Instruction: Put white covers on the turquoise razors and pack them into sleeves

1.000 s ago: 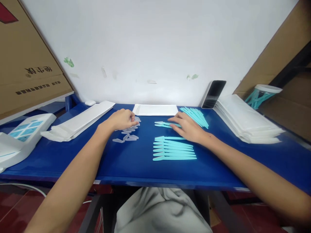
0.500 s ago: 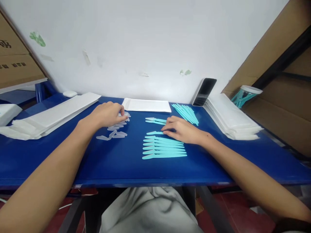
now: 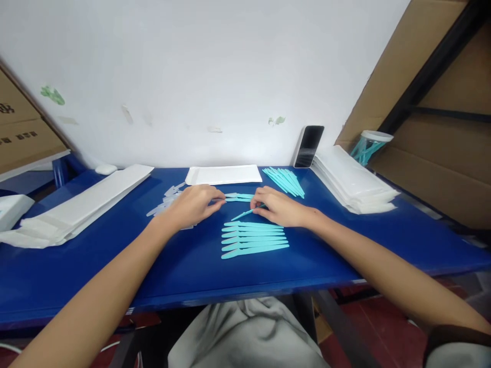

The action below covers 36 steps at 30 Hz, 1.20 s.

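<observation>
My right hand is closed in a pinch around a turquoise eyebrow razor, whose blade end slants down to the left. Just left of it, my left hand has thumb and forefinger pinched; anything between them is too small to make out. Those fingertips are beside the ends of two razors lying at the back, one with a whitish cap on its tip. Translucent blade caps lie in a loose pile, partly hidden behind my left hand. Nearer me, several razors form a row, blade ends left.
More razors lie fanned near a phone leaning on the wall. White packets are stacked right and left, and one flat packet lies at the back. A jar of turquoise sticks stands far right.
My left hand has left the cap pile and moved right, close to my right hand. The razor in my right hand is now lifted and tilted. The camera view has shifted slightly.
</observation>
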Each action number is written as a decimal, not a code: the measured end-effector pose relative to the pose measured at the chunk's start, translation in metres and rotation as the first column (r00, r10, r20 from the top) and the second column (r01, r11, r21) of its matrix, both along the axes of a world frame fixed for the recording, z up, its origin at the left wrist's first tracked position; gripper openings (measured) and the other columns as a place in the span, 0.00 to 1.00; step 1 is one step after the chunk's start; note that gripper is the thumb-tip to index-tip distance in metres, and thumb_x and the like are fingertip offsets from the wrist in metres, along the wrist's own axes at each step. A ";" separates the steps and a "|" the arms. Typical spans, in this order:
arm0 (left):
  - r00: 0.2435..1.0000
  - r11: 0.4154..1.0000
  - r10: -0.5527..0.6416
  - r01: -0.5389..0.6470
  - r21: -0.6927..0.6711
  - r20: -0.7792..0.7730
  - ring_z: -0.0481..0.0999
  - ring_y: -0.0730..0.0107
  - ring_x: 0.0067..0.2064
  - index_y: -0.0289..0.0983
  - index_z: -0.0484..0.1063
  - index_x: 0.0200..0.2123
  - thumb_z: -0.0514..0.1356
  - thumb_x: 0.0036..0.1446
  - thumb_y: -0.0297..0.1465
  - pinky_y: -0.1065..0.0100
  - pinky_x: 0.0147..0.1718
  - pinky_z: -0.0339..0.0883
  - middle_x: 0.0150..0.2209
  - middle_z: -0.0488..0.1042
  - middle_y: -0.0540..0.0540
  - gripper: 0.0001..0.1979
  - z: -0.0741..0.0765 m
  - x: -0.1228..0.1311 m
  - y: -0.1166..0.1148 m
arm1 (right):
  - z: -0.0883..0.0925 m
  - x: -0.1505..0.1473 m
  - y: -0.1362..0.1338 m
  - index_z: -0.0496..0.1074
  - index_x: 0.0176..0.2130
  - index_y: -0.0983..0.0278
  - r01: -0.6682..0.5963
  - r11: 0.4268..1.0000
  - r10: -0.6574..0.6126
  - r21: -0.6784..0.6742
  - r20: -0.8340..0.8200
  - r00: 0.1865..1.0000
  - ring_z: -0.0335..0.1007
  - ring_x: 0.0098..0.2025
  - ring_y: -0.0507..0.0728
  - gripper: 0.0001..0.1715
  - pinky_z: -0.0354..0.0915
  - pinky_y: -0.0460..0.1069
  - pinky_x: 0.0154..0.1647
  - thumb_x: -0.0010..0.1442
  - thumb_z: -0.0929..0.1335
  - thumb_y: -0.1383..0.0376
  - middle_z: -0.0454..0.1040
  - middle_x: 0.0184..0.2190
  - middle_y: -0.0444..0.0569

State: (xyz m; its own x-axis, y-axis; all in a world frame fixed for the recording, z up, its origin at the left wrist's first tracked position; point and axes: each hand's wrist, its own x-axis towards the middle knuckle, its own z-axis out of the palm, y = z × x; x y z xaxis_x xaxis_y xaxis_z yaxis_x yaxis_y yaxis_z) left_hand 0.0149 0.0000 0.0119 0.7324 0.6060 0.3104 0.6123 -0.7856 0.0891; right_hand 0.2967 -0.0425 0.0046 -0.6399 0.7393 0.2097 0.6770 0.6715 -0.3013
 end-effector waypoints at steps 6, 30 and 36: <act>0.996 1.000 -0.017 0.017 0.000 0.092 0.80 0.57 0.46 0.38 0.79 0.51 0.53 0.68 0.33 0.61 0.46 0.71 0.47 0.82 0.41 0.17 -0.006 0.003 -0.001 | 0.002 -0.002 0.000 0.68 0.41 0.62 0.054 0.989 -0.043 0.137 -0.082 0.996 0.68 0.41 0.60 0.07 0.61 0.55 0.44 0.69 0.61 0.66 0.75 0.38 0.52; 0.878 0.991 -0.113 0.136 -0.016 0.465 0.81 0.66 0.36 0.39 0.82 0.38 0.62 0.65 0.38 0.68 0.37 0.71 0.36 0.84 0.44 0.11 0.004 0.010 -0.013 | 0.007 -0.002 -0.003 0.71 0.45 0.62 0.087 0.993 -0.074 0.086 -0.148 0.986 0.71 0.37 0.59 0.14 0.61 0.52 0.39 0.72 0.59 0.60 0.78 0.38 0.51; 0.811 0.983 -0.035 0.132 -0.125 0.584 0.80 0.66 0.37 0.38 0.82 0.35 0.65 0.62 0.37 0.67 0.37 0.71 0.36 0.83 0.44 0.09 0.006 0.015 -0.017 | 0.008 -0.002 -0.003 0.71 0.46 0.62 0.094 0.985 -0.068 0.146 -0.175 0.982 0.71 0.39 0.60 0.14 0.62 0.53 0.41 0.72 0.59 0.60 0.78 0.40 0.53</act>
